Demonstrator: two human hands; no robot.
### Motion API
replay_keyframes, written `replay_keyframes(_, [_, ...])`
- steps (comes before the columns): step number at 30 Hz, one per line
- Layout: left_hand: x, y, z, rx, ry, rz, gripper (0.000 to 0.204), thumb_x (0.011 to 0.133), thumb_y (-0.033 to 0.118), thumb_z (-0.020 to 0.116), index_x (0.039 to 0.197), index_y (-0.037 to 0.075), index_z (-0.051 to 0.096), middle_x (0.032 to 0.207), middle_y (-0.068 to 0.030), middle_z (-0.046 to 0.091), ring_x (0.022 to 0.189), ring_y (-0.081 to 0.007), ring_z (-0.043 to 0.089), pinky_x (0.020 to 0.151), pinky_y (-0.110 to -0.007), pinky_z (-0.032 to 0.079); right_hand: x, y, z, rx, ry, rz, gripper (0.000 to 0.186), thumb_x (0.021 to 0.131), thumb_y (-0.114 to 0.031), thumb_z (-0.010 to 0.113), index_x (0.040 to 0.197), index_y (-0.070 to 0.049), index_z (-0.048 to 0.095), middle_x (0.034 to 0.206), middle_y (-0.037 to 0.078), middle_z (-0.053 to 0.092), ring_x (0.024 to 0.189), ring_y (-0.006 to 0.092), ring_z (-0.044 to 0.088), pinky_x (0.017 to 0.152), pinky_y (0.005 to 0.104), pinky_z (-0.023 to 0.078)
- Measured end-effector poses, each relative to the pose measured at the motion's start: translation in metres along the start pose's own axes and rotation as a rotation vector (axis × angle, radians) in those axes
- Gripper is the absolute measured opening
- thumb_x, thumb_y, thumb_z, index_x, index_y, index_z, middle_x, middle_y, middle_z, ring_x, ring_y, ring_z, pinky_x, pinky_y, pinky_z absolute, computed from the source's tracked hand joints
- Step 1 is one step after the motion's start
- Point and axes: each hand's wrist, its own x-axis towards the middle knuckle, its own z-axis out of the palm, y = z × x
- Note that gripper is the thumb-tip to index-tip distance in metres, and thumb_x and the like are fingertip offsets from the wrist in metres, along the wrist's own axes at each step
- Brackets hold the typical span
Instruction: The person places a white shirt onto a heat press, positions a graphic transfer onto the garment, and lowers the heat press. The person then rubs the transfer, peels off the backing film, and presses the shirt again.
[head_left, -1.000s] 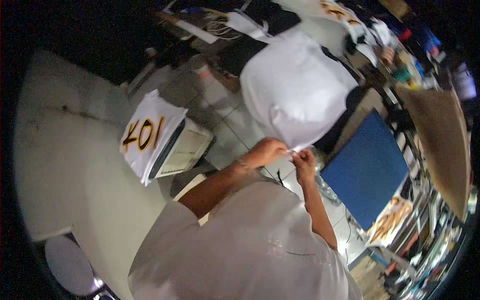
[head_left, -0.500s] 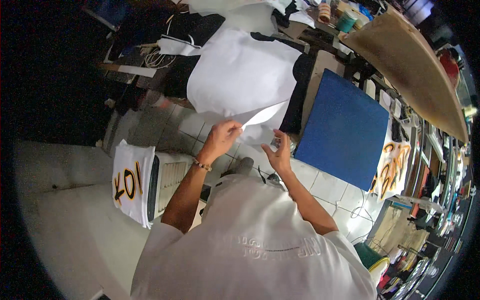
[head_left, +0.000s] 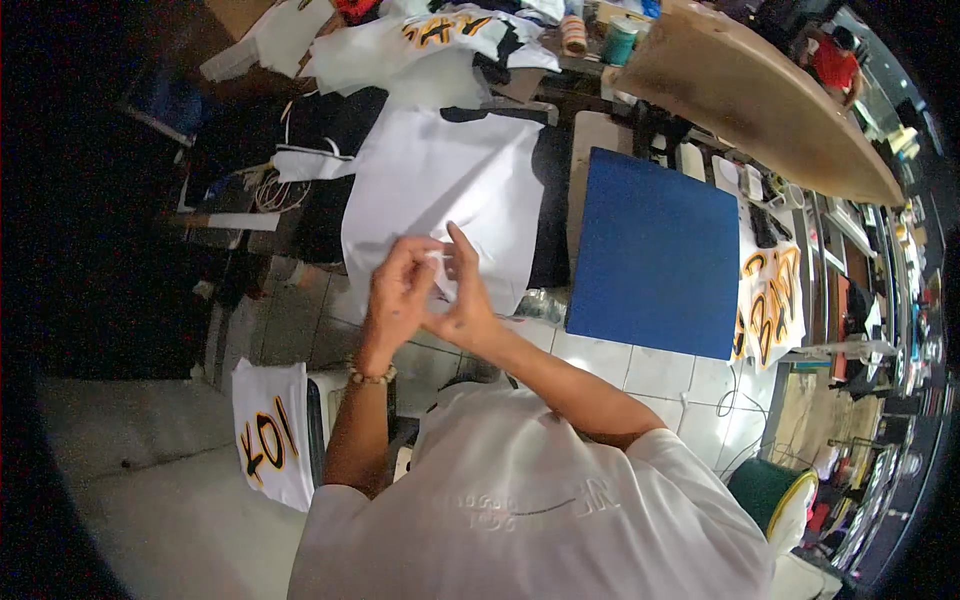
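A white cut garment panel (head_left: 420, 180) lies on a black surface ahead of me, with a diagonal crease across it. My left hand (head_left: 400, 290) is over its lower part, fingers curled and closed on a small white piece (head_left: 436, 258) that I cannot make out clearly. Close beside it, my right hand (head_left: 462, 285) has its fingers apart, forefinger raised, thumb reaching toward the left hand.
A blue pad (head_left: 650, 255) sits to the right, below a curved brown board (head_left: 750, 100). Printed white fabric stands out at the lower left (head_left: 270, 430), right (head_left: 770, 300) and back (head_left: 430, 45). A person in red (head_left: 835, 65) is at the far right back.
The panel's raised lower corner is down and the panel lies flatter. My hands have moved up and left over it and come together. The view has shifted, showing more of the back table.
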Motion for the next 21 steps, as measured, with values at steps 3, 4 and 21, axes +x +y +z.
replay_keyframes(3, [0.028, 0.037, -0.031, -0.144, -0.028, 0.205, 0.014, 0.101, 0.011, 0.057, 0.103, 0.001, 0.066, 0.099, -0.0037, 0.067, 0.088, -0.0106, 0.060, 0.080, -0.026, 0.048, 0.038, -0.004, 0.021, 0.008, 0.094, -0.038, 0.089, 0.075, 0.004, 0.071, 0.153, -0.007, 0.030, 0.113, 0.018, 0.055, 0.098, 0.0318, 0.060, 0.084, 0.0409, 0.052])
replay_keyframes(4, [0.033, 0.050, -0.039, -0.050, 0.039, 0.203, 0.016, 0.100, 0.013, 0.058, 0.103, 0.000, 0.067, 0.099, -0.0044, 0.067, 0.090, -0.0113, 0.060, 0.081, -0.026, 0.049, 0.049, -0.004, 0.020, 0.001, 0.110, -0.054, 0.089, 0.075, 0.004, 0.071, 0.153, -0.007, 0.030, 0.113, 0.018, 0.055, 0.098, 0.0318, 0.060, 0.084, 0.0409, 0.052])
replay_keyframes(21, [0.080, 0.203, -0.169, 0.646, 0.624, 0.785, 0.025, 0.090, -0.007, 0.064, 0.115, -0.006, 0.069, 0.115, -0.0151, 0.070, 0.108, -0.0252, 0.065, 0.096, -0.038, 0.053, 0.069, -0.161, -0.148, -0.240, -0.193, -0.178, 0.019, 0.085, -0.011, 0.064, 0.100, 0.001, 0.068, 0.088, 0.014, 0.070, 0.078, 0.0258, 0.068, 0.069, 0.0343, 0.051])
